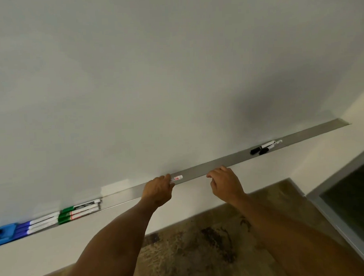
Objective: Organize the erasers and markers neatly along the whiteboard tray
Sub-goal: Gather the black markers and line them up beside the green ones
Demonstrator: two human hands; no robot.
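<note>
While left hand (158, 190) grips marker (177, 178)

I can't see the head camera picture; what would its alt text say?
A person's left hand grips a white red-labelled marker on a long metal whiteboard tray; the right hand hovers open beside it. Green and purple-capped markers lie far left, black-capped markers right.
</note>
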